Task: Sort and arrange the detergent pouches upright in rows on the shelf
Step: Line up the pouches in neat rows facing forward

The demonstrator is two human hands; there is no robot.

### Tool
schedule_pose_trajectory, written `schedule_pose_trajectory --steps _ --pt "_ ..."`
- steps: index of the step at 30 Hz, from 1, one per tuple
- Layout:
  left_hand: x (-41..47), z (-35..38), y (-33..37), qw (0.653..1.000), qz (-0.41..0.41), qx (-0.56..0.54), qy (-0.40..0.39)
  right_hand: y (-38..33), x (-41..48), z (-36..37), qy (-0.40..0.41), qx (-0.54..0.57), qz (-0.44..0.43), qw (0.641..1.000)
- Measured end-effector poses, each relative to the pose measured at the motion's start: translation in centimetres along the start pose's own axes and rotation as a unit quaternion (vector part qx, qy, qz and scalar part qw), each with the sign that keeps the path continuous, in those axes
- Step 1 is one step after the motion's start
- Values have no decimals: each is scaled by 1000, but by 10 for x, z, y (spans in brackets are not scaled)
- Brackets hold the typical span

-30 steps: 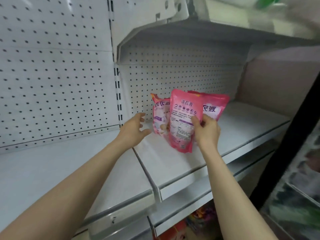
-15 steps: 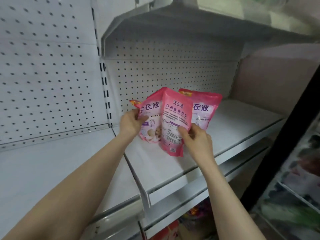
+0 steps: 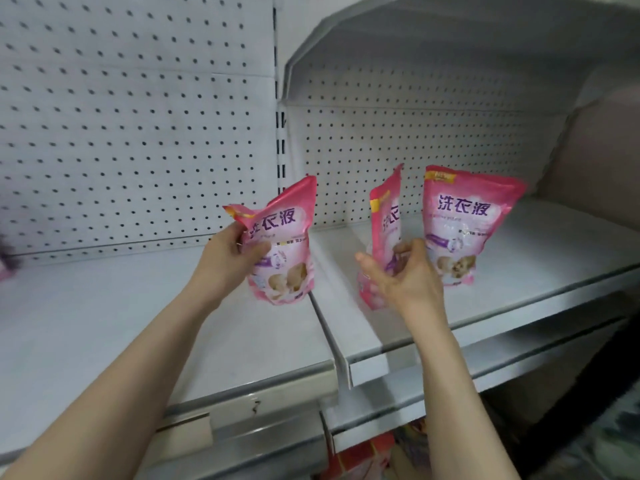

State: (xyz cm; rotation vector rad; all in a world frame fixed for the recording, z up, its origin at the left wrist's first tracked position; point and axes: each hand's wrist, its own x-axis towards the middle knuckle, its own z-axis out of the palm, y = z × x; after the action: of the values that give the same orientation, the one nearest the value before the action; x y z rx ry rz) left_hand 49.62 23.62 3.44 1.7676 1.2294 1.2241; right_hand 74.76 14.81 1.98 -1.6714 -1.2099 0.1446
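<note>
Left hand (image 3: 225, 258) has carried one pouch (image 3: 284, 261) leftward; white shelf (image 3: 104, 323), pegboard (image 3: 138, 133) behind.

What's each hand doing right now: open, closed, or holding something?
Left hand: holds the left pouch near its top.
Right hand: holds the middle pouch by its side.

Both hands (image 3: 235, 252) (image 3: 403, 271) grip pink pouches (image 3: 284, 251) (image 3: 382, 233); 1 pouch (image 3: 464, 226) stands on the shelf (image 3: 540, 258).

Bare left hand (image 3: 227, 259), bare right hand (image 3: 407, 277), 2 slender bare forearms (image 3: 138, 368).
</note>
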Motion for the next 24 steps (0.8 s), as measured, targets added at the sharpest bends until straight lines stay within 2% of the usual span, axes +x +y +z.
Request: schedule_pose_trajectory --steps 2,4,6,8,9,13,17,22,24 --pt "-4 0 -1 1000 12 -15 -8 3 6 -11 4 114 -16 993" --pt "-9 2 2 998 11 -46 -35 9 19 -20 -1 165 -19 986" --pt "-13 8 4 993 -3 -97 -61 14 33 -26 -94 211 15 973" --pt "-13 12 6 990 -18 -134 -40 18 40 -24 -192 236 42 952" --pt "-13 12 6 989 -23 -144 -21 18 43 -21 -210 238 47 947" --pt "-18 7 6 991 -34 -131 22 11 44 -11 -182 279 70 940" --pt "-34 -7 5 987 -38 -145 61 -1 32 -2 -144 316 58 936" --pt "-68 -47 0 978 -45 -164 123 -26 16 12 -83 325 53 941" --pt "-82 -70 -2 972 -44 -171 157 -44 7 19 -82 335 40 938"
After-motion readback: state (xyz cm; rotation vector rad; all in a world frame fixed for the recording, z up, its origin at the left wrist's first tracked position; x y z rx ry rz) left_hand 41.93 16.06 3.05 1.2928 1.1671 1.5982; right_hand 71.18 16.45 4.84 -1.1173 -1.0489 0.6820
